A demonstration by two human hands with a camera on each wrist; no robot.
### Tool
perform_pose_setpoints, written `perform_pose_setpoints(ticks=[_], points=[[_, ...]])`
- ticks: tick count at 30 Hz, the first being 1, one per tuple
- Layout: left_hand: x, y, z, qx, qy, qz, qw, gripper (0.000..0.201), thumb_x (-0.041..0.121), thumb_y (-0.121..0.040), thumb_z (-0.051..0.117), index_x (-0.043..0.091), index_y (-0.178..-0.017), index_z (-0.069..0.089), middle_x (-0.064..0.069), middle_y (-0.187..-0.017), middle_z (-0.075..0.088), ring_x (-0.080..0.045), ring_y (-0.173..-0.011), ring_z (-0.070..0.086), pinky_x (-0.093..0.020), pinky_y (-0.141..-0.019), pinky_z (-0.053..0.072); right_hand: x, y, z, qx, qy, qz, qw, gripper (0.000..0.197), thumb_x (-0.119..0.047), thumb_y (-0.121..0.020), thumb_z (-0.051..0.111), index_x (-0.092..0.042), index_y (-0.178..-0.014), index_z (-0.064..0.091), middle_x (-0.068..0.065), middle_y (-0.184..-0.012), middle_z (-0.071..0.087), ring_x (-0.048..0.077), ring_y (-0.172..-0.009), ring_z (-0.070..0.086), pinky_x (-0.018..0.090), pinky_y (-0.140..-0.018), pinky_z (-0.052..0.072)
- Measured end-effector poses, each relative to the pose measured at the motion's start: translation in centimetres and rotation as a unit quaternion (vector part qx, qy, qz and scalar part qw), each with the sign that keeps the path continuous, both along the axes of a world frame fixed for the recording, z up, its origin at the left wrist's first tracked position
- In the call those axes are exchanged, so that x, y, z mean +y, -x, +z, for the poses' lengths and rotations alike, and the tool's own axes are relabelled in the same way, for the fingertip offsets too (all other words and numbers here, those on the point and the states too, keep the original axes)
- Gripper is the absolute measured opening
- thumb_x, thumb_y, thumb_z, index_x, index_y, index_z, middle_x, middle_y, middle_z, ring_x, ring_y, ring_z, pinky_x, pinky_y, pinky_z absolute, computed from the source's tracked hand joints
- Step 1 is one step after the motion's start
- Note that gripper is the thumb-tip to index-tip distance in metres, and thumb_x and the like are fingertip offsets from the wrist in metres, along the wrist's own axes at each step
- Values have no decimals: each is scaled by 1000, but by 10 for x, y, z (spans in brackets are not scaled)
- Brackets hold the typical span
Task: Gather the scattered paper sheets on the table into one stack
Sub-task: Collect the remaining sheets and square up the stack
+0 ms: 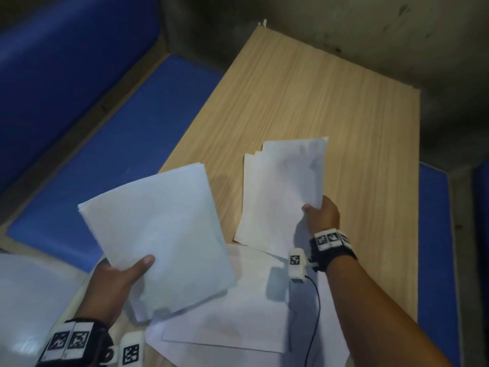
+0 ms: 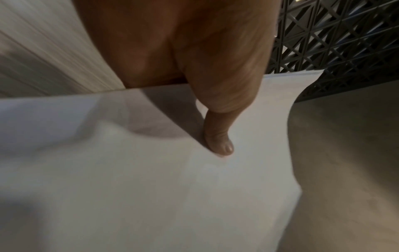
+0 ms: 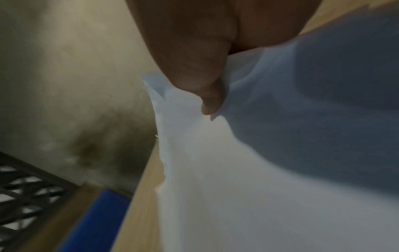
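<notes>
My left hand (image 1: 119, 276) grips a bundle of white sheets (image 1: 158, 234) by its near edge, thumb on top, lifted above the table's left side. In the left wrist view the thumb (image 2: 218, 136) presses on that bundle (image 2: 151, 187). My right hand (image 1: 321, 214) pinches a second bundle of several white sheets (image 1: 280, 194) at its lower right corner, raised over the table (image 1: 330, 107). The right wrist view shows the thumb (image 3: 209, 100) on those fanned sheets (image 3: 215, 170). More loose sheets (image 1: 238, 321) lie flat on the table under both arms.
The wooden table runs away from me. Blue padded benches (image 1: 119, 144) flank it on the left and right (image 1: 432, 247). A grey concrete wall (image 1: 344, 25) stands behind. A black cable (image 1: 315, 313) hangs from my right wrist over the flat sheets.
</notes>
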State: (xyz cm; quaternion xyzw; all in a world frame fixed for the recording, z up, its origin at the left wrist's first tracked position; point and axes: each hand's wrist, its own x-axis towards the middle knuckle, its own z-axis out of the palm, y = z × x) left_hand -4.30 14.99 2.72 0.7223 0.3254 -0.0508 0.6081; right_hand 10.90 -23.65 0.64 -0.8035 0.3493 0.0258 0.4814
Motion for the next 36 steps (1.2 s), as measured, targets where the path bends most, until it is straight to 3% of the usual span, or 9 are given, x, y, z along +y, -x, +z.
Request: perform_pose_setpoints(ticks=[4,8,14,18,20,22,24,28,36], points=[[-6,-3,-8,9,22,-5,1000,22,13,-84,78,14,-104,69,2,-95,77,-20,-89,70,-32,-71,52,-30,32,39,-119,-65,-32,990,30,-10,-79,69,-14,-108,69,1,-101,75,25,-97,68,37,-85,54],[-21,-3,-14,22,42,-24,999,28,16,-82,81,12,-107,71,-3,-93,80,-27,-90,73,-37,-75,56,-50,82,85,-106,-55,60,991,30,-7,-87,68,-11,-117,67,0,-104,72,18,-92,68,25,-73,50],[-81,3,-6,37,125,-125,983,38,14,-80,82,14,-116,70,-4,-103,80,-26,-95,76,-47,-84,59,-22,139,66,-69,-114,160,978,36,-8,-88,68,-13,-123,64,-5,-113,72,3,-104,68,24,-93,52],[-118,12,15,29,125,-175,976,12,5,-89,66,14,-90,74,7,-71,78,-11,-70,74,-23,-59,54,1,167,50,-72,-149,163,973,41,-2,-88,66,-27,-119,56,-19,-113,64,-20,-95,60,-2,-79,45],[-126,18,23,51,165,-143,975,20,34,-95,64,19,-99,76,4,-85,81,-17,-87,76,-30,-73,58,8,179,46,-77,-162,143,973,43,-1,-87,66,-32,-114,55,-18,-113,64,-14,-99,61,0,-76,47],[-126,29,24,79,264,-101,956,61,73,-90,46,26,-118,73,-5,-113,77,-28,-110,70,-46,-96,52,14,190,47,-99,-160,111,976,44,1,-86,66,-25,-119,54,-14,-115,64,-9,-103,61,1,-73,47],[-126,38,25,50,293,-85,951,76,83,-77,50,27,-123,70,-3,-117,76,-28,-115,69,-44,-95,52,20,200,52,-134,-151,95,975,51,3,-85,66,-19,-129,51,-13,-121,63,-11,-105,60,0,-77,47],[-131,47,42,-74,65,-118,988,37,35,-65,91,30,-95,70,26,-85,76,4,-83,72,-17,-67,54,25,216,59,-194,-151,88,965,53,-2,-86,69,-18,-133,52,-5,-126,65,7,-116,62,25,-97,52],[-132,63,59,-112,62,-117,985,42,17,-62,94,27,-97,73,16,-89,78,-1,-80,73,-18,-66,57,25,234,63,-216,-171,86,957,58,-4,-69,85,-21,-118,59,0,-112,72,17,-106,68,49,-93,55]])
